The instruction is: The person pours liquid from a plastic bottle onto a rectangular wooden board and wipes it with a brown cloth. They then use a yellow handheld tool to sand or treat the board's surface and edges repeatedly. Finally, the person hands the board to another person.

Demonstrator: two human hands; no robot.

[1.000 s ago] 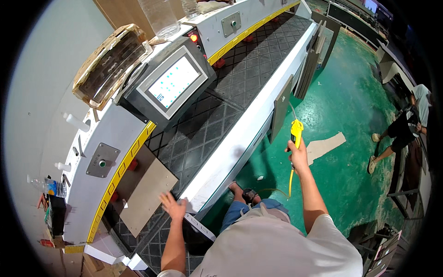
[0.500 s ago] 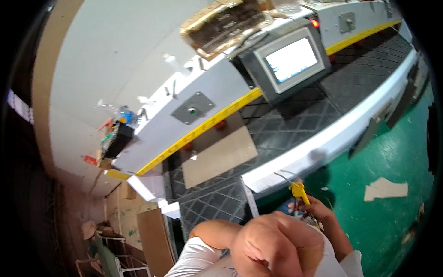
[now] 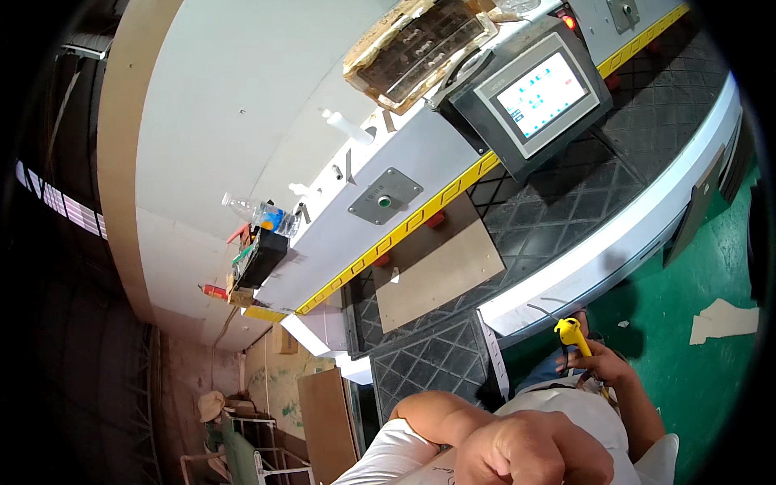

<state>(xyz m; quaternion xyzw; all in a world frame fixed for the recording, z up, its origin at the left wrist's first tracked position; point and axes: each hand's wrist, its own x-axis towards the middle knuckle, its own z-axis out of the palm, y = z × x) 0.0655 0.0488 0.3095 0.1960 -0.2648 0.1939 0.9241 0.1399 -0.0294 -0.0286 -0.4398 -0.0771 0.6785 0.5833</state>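
My right hand [image 3: 605, 364], low on the right, is closed around the handle of a yellow gun-shaped tool [image 3: 571, 331]. A thin dark nozzle or wire reaches from its head toward the white front rail [image 3: 558, 283] of a machine. Close in front of me, my left hand [image 3: 537, 453] is folded into a fist; whatever it may hold is hidden. Left of the tool, a flat brown board [image 3: 436, 271] lies on the machine's black ribbed bed [image 3: 525, 218], partly beneath a white beam [image 3: 323, 263] edged in yellow.
A lit touch screen [image 3: 541, 93] stands over the bed. On the beam sit a white squeeze bottle [image 3: 349, 128], a clear plastic bottle [image 3: 259, 212] and a framed cutting die [image 3: 420, 52]. A torn cardboard piece [image 3: 723, 321] lies on the green floor.
My view has shifted, so the machine sits farther right in the picture. My left fist appears lower and farther right. The yellow tool stays in my right hand.
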